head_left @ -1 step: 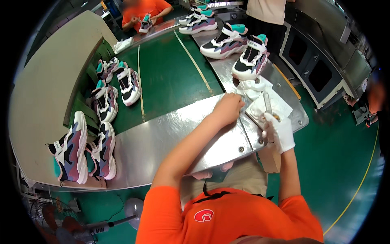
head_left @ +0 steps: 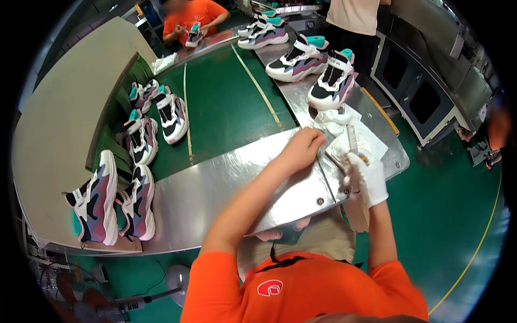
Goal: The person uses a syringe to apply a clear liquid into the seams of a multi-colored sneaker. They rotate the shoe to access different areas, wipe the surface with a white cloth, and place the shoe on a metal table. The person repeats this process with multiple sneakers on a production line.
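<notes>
My left hand (head_left: 302, 148) is bare and closed, low over the metal tabletop (head_left: 215, 183). Whatever its curled fingers may pinch is hidden. My right hand (head_left: 369, 177), in a white glove, grips a slim, pale, partly see-through tool (head_left: 352, 139) pointing away from me; its exact kind is unclear. Under that tool lies a white paper sheet (head_left: 372, 141) on the table corner. Crumpled white tissue (head_left: 333, 119) sits just beyond, between my hands. The nearest sneaker (head_left: 329, 83), white, black and purple with a teal lining, stands past the tissue.
Another sneaker (head_left: 299, 59) stands farther up the right-hand metal ledge. Several matching sneakers (head_left: 142, 140) line the left side of the green belt (head_left: 231, 97). A co-worker (head_left: 194, 21) across the belt handles a shoe. A fan (head_left: 91, 307) stands at lower left.
The whole view has shifted slightly, with the far shoes a little lower. Both my hands keep nearly the same places, and the right hand still grips the slim tool.
</notes>
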Motion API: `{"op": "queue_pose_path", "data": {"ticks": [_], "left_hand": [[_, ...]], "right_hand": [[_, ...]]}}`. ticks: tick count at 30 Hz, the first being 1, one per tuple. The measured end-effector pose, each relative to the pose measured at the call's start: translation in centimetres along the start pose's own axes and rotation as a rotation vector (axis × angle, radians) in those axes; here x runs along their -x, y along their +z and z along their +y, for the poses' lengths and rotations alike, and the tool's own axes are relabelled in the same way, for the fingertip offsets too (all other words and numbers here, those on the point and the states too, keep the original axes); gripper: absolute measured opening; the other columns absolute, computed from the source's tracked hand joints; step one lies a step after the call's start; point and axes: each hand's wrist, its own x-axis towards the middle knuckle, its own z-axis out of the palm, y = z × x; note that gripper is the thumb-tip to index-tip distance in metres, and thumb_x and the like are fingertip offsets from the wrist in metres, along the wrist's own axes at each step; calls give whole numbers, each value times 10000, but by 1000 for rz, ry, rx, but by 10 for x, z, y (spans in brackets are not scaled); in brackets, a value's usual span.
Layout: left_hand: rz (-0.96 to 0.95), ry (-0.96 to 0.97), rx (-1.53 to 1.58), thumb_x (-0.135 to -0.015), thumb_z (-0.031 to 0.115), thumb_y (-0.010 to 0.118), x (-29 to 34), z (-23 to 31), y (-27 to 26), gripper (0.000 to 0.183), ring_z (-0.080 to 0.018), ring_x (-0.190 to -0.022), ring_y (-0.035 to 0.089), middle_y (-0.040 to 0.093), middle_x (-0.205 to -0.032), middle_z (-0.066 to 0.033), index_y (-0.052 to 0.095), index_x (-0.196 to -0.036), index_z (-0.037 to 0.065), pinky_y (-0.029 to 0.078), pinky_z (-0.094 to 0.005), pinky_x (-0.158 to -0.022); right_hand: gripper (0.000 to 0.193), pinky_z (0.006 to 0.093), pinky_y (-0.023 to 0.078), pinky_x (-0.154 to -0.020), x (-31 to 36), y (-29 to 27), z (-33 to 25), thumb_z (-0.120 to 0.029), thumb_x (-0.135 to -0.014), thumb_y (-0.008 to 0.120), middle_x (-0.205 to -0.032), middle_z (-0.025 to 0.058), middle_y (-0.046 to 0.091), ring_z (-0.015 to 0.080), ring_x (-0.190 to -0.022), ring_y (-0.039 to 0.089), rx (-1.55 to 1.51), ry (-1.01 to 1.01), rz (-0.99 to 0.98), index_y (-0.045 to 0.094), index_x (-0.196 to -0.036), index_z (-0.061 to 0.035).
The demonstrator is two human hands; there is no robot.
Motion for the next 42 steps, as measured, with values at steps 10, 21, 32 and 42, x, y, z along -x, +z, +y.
{"op": "queue_pose_path", "data": {"ticks": [10, 21, 32, 42], "left_hand": [[236, 219, -71, -918, 67, 576, 98, 72, -77, 64, -285, -876, 571, 535, -1037, -147, 558, -951, 16, 490, -341, -765], [271, 451, -571, -783, 46, 648, 129, 84, -85, 141, -326, -865, 540, 510, -1094, -177, 565, -892, 13, 445, -391, -803], [483, 42, 763, -995, 219, 516, 129, 64, -67, 217, -247, -1192, 509, 532, -1249, -160, 593, -986, 16, 438, -381, -977], [638, -138, 1550, -1006, 296, 466, 123, 62, -92, 234, -370, -1304, 416, 434, -1378, -214, 521, -1079, 81, 367, -541, -1085]], "right_hand": [[223, 268, 484, -698, 12, 47, -38, -154, -872, 649, -862, 54, 631, 120, -782, 616, 243, -323, -423, 614, -1027, 2], [254, 307, 432, -537, 10, 73, -51, -209, -940, 511, -614, 63, 503, 191, -610, 555, 1, -49, -917, 541, -762, -30], [631, 230, 455, -525, 52, 108, 8, 25, -836, 628, -1045, 73, 567, 93, -648, 561, -150, 17, -695, 361, -1399, -74], [532, 179, 355, -457, 61, 105, 6, 41, -859, 612, -1073, 30, 608, 11, -549, 441, 8, -71, -683, 476, -1354, -100]]}}
